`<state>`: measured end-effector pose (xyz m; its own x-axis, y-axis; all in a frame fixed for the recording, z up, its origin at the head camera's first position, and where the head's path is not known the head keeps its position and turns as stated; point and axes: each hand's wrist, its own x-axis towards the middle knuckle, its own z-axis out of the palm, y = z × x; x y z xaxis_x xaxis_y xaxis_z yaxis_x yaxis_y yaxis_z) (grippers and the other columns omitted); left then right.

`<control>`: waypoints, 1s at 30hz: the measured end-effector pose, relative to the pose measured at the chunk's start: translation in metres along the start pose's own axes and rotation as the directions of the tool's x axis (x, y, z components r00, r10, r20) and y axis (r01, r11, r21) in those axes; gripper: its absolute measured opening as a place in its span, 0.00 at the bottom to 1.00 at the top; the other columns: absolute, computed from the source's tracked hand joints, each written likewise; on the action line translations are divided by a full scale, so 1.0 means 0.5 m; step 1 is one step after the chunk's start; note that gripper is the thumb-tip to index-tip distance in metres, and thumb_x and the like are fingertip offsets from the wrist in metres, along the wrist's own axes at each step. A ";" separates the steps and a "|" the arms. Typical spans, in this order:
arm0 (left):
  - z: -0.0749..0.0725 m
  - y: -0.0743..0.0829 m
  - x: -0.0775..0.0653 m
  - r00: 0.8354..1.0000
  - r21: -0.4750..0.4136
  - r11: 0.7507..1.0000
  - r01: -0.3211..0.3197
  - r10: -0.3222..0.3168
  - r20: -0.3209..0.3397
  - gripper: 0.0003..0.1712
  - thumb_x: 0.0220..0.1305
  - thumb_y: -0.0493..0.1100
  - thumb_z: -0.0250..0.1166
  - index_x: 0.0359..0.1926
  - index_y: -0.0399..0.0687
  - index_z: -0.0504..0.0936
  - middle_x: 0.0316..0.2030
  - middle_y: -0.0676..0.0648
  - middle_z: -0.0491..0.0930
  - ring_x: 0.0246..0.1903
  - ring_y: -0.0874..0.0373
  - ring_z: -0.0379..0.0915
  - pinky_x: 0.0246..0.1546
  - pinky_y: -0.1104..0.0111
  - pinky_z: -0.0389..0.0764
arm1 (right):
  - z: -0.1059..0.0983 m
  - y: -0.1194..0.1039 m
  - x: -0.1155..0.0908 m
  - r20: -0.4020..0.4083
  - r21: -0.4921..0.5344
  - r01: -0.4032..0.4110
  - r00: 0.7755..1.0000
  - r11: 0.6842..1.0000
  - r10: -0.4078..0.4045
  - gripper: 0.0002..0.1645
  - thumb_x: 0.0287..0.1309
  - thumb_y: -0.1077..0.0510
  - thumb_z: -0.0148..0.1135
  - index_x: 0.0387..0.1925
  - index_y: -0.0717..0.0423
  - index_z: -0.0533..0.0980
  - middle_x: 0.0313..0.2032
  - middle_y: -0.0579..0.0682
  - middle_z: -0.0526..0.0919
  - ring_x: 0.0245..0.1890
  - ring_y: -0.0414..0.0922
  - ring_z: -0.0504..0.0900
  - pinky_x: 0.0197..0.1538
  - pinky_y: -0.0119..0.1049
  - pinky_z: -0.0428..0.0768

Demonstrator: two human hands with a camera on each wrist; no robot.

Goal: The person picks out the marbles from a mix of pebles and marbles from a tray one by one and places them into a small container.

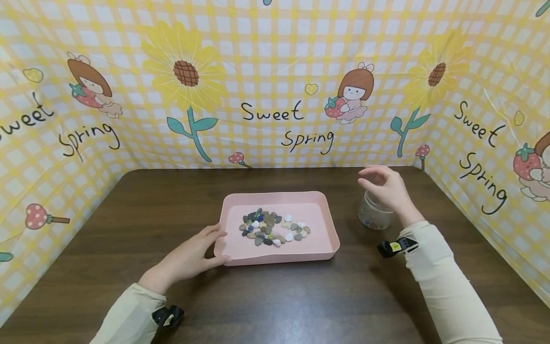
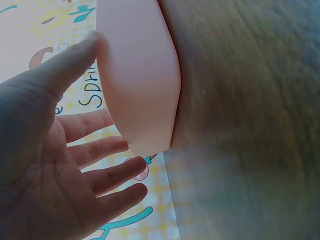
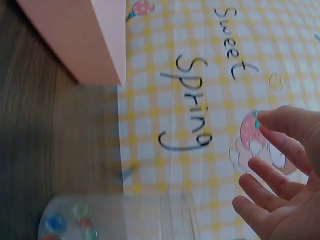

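Fingers (image 2: pixel 118 175) stand loosely apart on left hand (image 1: pixel 189 254) and right hand (image 1: pixel 390 189); only the head view shows pebbles (image 1: pixel 269 220).

Pink tray (image 1: pixel 283 258), yellow-and-white checked cloth (image 1: pixel 266 62)

1. One desk (image 1: pixel 279 301).
2. One pink tray (image 1: pixel 279 259), around the desk's middle.
3. One clear jar (image 1: pixel 373 217), toward the desk's right edge.
4. Dozens of pebbles (image 1: pixel 269 220) in the tray, too crowded for an exact count.
5. At least two blue marbles (image 1: pixel 260 218) among them.
6. At least four coloured marbles (image 3: pixel 56 222) in the jar.
7. Two hands: one left hand (image 1: pixel 189 253), one right hand (image 1: pixel 390 188).
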<state>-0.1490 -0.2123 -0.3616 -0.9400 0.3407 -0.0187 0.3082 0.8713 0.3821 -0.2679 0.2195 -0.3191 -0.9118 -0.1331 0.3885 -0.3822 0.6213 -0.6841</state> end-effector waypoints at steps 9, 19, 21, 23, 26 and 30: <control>0.001 0.000 0.000 1.000 -0.004 1.000 0.001 -0.001 0.003 0.40 0.56 0.62 0.63 0.61 0.39 0.70 0.66 0.34 0.61 0.62 0.38 0.63 0.59 0.47 0.68 | 0.043 -0.049 0.004 0.180 0.152 0.010 0.983 0.988 -0.038 0.17 0.58 0.59 0.61 0.47 0.64 0.76 0.60 0.61 0.71 0.65 0.56 0.65 0.69 0.51 0.61; 0.001 0.000 0.000 1.000 0.000 1.000 -0.005 0.005 -0.005 0.39 0.56 0.61 0.64 0.61 0.38 0.70 0.66 0.33 0.61 0.62 0.38 0.63 0.59 0.47 0.68 | 0.101 -0.080 0.016 0.282 0.164 0.080 0.951 0.983 -0.125 0.15 0.57 0.58 0.63 0.45 0.60 0.78 0.59 0.59 0.72 0.65 0.54 0.66 0.69 0.50 0.62; 0.001 0.000 0.000 1.000 0.001 1.000 -0.005 0.005 -0.004 0.40 0.56 0.61 0.63 0.60 0.39 0.70 0.66 0.33 0.61 0.62 0.38 0.63 0.59 0.47 0.68 | 0.110 -0.088 0.019 0.300 0.178 0.093 0.943 0.980 -0.144 0.15 0.57 0.59 0.63 0.45 0.60 0.78 0.60 0.59 0.72 0.65 0.54 0.66 0.68 0.50 0.62; 0.002 -0.001 0.000 1.000 0.001 1.000 -0.004 0.004 -0.003 0.40 0.56 0.62 0.63 0.60 0.39 0.70 0.66 0.33 0.61 0.62 0.38 0.63 0.59 0.47 0.68 | 0.118 -0.094 0.023 0.322 0.197 0.099 0.933 0.975 -0.160 0.15 0.57 0.59 0.63 0.46 0.60 0.78 0.60 0.59 0.72 0.65 0.54 0.66 0.68 0.49 0.62; 0.002 -0.001 0.000 1.000 0.001 1.000 0.001 -0.001 0.003 0.41 0.56 0.63 0.63 0.61 0.39 0.70 0.66 0.34 0.61 0.62 0.38 0.63 0.59 0.47 0.68 | 0.132 -0.097 0.032 0.360 0.226 0.098 0.916 0.969 -0.176 0.16 0.56 0.59 0.63 0.46 0.61 0.78 0.60 0.59 0.73 0.65 0.53 0.67 0.68 0.49 0.62; 0.001 0.000 0.000 1.000 0.003 1.000 0.003 -0.003 0.004 0.41 0.56 0.63 0.63 0.61 0.39 0.70 0.66 0.34 0.61 0.62 0.38 0.63 0.59 0.47 0.68 | 0.150 -0.094 0.045 0.414 0.254 0.089 0.890 0.963 -0.191 0.15 0.57 0.60 0.63 0.46 0.61 0.78 0.59 0.58 0.74 0.64 0.52 0.68 0.68 0.49 0.63</control>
<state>-0.1491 -0.2120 -0.3621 -0.9403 0.3397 -0.0236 0.3059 0.8731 0.3796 -0.2819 0.1295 -0.3247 -0.8008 -0.5566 0.2213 -0.4870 0.3901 -0.7814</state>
